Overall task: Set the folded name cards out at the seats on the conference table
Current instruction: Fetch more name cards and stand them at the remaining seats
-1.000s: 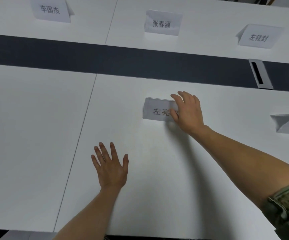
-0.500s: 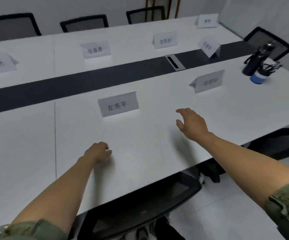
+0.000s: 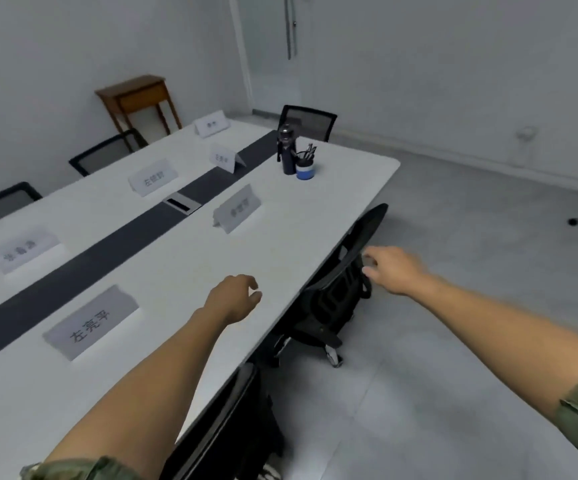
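Folded white paper name card (image 3: 90, 323), printed with black characters, stood on the white conference table (image 3: 183, 271) to the left of the left hand (image 3: 233, 297), no longer touched. A second earlier the right hand (image 3: 393, 268) had been setting it in place. Both hands had since drawn back empty, fingers loosely curled and well apart. The left hovered over the table's near edge. The right was out past it, just beside the back of a black mesh office chair (image 3: 343, 299); whether it touched the chair could not be told. Beyond the hands a second folded white card (image 3: 237, 209) stood at the next seat. Farther off were a dark bottle (image 3: 286, 150) and a blue pen cup (image 3: 304, 168). That seat looked finished, and with no card in hand the placing seemed almost done.
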